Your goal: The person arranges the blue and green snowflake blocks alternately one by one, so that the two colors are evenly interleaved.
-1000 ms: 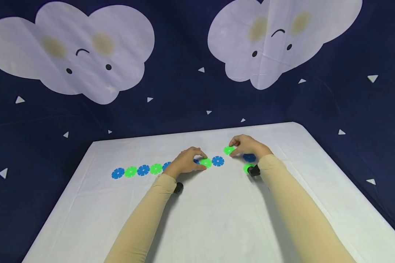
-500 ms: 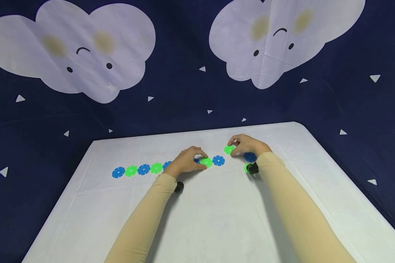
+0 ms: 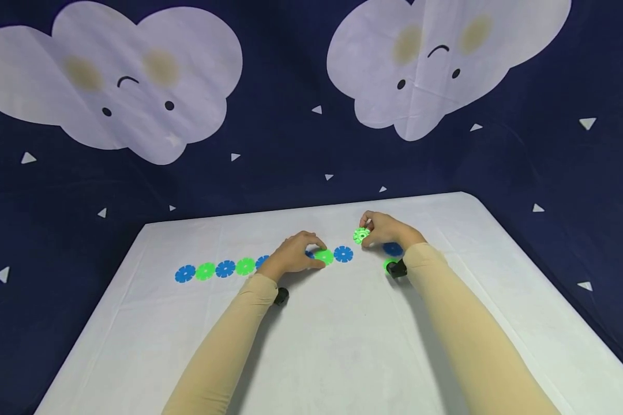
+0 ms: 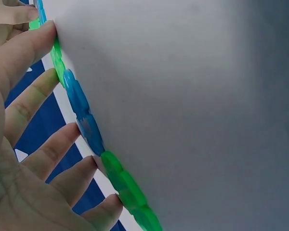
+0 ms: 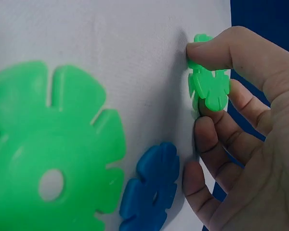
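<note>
My left hand (image 3: 293, 253) lies over a row of flat plastic interlocking discs. Its thumb and index finger sit at opposite edges of a green interlocking disc (image 3: 324, 257) in that row; in the left wrist view the left hand's other fingertips touch the row's far edge. Just right of this disc lies a blue disc (image 3: 344, 254). Farther back, my right hand (image 3: 389, 228) pinches another green interlocking disc (image 3: 361, 236) between thumb and fingers. In the right wrist view the held green disc (image 5: 212, 86) is tilted and its notched petals show, partly hidden by the thumb.
Leftward the row alternates blue (image 3: 185, 274) and green discs (image 3: 205, 271), partly hidden under the left hand. Beneath the right wrist lie a blue disc (image 3: 393, 249) and a green disc (image 3: 390, 265). A white-covered table (image 3: 342, 346) meets a dark cloud-printed curtain (image 3: 280, 115).
The green disc in my right hand has turned slightly and now shows a brighter, patterned face. The left hand and the row have stayed in place.
</note>
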A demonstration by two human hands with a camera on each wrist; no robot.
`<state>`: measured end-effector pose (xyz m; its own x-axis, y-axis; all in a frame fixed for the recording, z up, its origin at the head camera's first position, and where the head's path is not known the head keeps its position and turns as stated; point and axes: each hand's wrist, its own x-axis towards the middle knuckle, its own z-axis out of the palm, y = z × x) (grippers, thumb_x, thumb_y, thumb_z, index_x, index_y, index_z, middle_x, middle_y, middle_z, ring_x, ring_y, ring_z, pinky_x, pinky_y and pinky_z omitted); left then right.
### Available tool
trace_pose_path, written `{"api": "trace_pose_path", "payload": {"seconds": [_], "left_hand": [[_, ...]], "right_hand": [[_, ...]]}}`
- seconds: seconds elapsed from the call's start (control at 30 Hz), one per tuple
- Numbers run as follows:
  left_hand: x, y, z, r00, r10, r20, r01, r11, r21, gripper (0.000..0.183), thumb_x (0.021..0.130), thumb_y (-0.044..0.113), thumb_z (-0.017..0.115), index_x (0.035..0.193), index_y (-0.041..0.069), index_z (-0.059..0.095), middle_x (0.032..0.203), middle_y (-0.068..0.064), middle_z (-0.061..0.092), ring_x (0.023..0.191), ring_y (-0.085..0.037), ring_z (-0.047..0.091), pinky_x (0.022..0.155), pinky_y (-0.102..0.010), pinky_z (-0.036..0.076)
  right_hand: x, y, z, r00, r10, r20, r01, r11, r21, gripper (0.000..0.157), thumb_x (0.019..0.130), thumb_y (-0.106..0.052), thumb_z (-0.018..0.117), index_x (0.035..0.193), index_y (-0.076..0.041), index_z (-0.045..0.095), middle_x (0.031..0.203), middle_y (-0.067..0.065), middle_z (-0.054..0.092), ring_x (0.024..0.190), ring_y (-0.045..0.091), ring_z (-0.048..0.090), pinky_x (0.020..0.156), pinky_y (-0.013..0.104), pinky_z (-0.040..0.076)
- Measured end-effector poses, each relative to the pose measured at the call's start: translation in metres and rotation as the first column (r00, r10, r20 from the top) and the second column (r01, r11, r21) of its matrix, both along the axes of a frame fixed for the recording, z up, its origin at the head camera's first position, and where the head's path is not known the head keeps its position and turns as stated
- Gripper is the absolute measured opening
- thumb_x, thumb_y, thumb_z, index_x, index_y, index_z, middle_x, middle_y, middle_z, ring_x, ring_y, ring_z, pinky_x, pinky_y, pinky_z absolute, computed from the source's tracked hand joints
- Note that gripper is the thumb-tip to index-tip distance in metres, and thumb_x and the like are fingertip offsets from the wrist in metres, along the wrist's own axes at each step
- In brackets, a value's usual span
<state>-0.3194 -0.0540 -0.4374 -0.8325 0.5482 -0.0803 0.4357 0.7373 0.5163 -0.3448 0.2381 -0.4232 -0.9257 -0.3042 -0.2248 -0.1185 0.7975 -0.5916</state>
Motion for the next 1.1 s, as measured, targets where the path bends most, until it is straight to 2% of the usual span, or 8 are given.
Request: {"api": "trace_pose_path", "payload": {"seconds": [0.17,0.27,0.43,0.63,1.1], "left_hand": [[0.001,0.001,0.002,1.000,-0.010,-0.002,0.010,1.000,-0.014,0.040,0.093,0.033,0.086,0.131,0.021,0.076,0.166,-0.014,0.049,0.158,-0.034,0.042,0.132,-0.064,0.028],[0.000,0.001,0.004,1.000,-0.022,0.003,0.022,0.999,-0.026,0.042,0.093,0.032,0.086,0.132,0.020,0.075,0.165,-0.014,0.050,0.158,-0.034,0.043,0.131,-0.063,0.031],[-0.006,0.001,0.010,0.998,-0.060,0.009,0.060,0.997,-0.050,0.050,0.093,0.032,0.086,0.138,0.018,0.071,0.158,-0.009,0.058,0.153,-0.031,0.048,0.129,-0.053,0.039],[-0.011,0.008,0.013,0.996,-0.092,0.015,0.093,0.994,-0.058,0.056,0.093,0.034,0.085,0.143,0.015,0.067,0.155,-0.011,0.060,0.151,-0.032,0.051,0.129,-0.050,0.040],[-0.011,0.040,0.006,0.996,-0.087,-0.036,0.086,0.996,-0.023,0.052,0.090,0.034,0.089,0.136,0.014,0.073,0.150,-0.007,0.066,0.150,-0.028,0.052,0.128,-0.048,0.041]], "right_hand": [[0.001,0.001,0.000,1.000,0.020,-0.003,-0.020,1.000,0.016,0.058,0.088,-0.016,0.083,0.140,-0.010,0.057,0.128,0.021,0.063,0.111,0.032,0.060,0.106,0.052,0.050],[0.003,0.002,0.001,0.999,0.032,0.008,-0.032,0.999,0.023,0.061,0.088,-0.016,0.083,0.144,-0.011,0.060,0.132,0.021,0.063,0.117,0.032,0.059,0.110,0.054,0.050],[0.004,0.004,0.004,0.999,0.032,0.030,-0.033,0.999,0.029,0.057,0.087,-0.012,0.081,0.142,-0.011,0.065,0.133,0.020,0.065,0.120,0.033,0.060,0.112,0.053,0.050],[0.005,0.009,0.004,0.999,0.020,0.034,-0.021,0.999,0.046,0.055,0.088,-0.013,0.083,0.140,-0.010,0.068,0.133,0.019,0.067,0.120,0.033,0.062,0.110,0.052,0.052],[0.011,0.019,0.007,0.999,0.048,0.010,-0.048,0.999,0.017,0.055,0.089,-0.017,0.086,0.138,-0.003,0.068,0.131,0.019,0.070,0.124,0.034,0.064,0.113,0.053,0.051]]}}
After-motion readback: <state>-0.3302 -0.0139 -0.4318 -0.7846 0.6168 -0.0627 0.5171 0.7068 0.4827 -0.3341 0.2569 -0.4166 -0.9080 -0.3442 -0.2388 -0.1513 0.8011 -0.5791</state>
